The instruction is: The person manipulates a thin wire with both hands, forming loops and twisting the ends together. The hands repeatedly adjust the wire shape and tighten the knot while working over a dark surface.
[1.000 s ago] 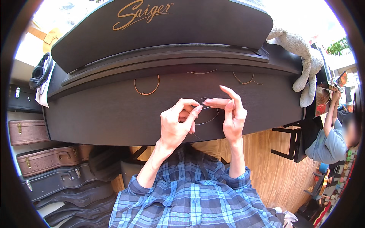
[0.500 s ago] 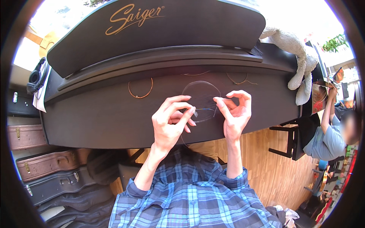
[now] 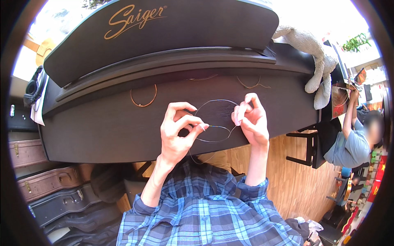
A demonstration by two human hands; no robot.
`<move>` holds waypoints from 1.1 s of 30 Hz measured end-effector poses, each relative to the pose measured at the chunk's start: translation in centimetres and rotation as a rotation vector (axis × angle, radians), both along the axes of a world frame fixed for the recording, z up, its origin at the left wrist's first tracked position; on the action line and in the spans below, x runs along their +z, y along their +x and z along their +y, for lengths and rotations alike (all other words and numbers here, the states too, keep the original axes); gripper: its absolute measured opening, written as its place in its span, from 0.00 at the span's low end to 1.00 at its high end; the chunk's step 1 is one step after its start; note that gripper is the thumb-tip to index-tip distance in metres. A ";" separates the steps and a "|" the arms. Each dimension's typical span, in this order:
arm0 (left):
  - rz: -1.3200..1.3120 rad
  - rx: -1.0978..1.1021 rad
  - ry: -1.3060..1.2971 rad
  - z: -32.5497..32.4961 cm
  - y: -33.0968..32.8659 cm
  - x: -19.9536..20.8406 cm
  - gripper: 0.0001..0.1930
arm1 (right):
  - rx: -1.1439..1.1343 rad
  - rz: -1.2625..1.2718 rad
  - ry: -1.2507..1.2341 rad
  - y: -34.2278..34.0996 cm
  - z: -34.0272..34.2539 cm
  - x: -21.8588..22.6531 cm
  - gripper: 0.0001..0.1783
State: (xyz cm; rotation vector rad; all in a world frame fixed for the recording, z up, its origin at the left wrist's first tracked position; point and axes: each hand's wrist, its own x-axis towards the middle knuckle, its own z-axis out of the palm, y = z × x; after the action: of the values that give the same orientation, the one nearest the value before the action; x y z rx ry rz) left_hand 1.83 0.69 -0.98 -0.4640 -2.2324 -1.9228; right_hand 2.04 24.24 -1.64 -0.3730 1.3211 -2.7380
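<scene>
Wire is what I'm working here: a thin silvery string (image 3: 216,119) bent into a loop, held in the air between my two hands just above the closed lid of a dark digital piano (image 3: 102,131). From the piano downward in size: a grey plush toy (image 3: 314,53) slumps over the piano's far right corner, brown instrument cases (image 3: 49,182) are stacked on the floor to my left, and two coppery coiled strings (image 3: 143,96) lie on the lid beyond my hands, well apart from the loop I'm holding.

My left hand (image 3: 178,131) is pinched shut on the wire where the loop crosses itself, thumb against forefinger. My right hand (image 3: 251,121) is closed on the opposite side of the loop, fingers curled over it; the exact contact point is hidden behind my knuckles. A loose tail hangs below my left hand toward my plaid shirt.

I judge I'm partway into coiling the string, with one turn formed. The next move would call for holding the crossing firmly with the left pinch while the right feeds the tail round, so the springy wire doesn't snap open.
</scene>
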 end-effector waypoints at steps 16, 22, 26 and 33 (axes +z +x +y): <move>0.033 0.024 0.008 -0.1 -0.2 -0.4 0.06 | -0.360 0.047 0.151 0.4 -0.2 1.6 0.14; -0.050 0.010 0.034 -0.2 -0.1 -0.4 0.05 | -0.320 0.108 0.733 1.2 -1.0 1.8 0.29; -0.145 -0.013 0.093 -0.3 0.1 -0.6 0.06 | -0.338 0.386 1.204 1.6 -1.1 2.2 0.35; -0.199 -0.025 0.176 -0.2 0.3 -0.8 0.09 | -0.669 0.312 1.098 3.6 -1.9 1.3 0.47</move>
State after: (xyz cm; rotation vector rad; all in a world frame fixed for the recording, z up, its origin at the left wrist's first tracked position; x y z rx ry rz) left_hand 2.09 0.47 -1.79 -0.2874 -2.1506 -2.2438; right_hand 5.63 22.37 -0.38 -0.2678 3.1514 -1.8025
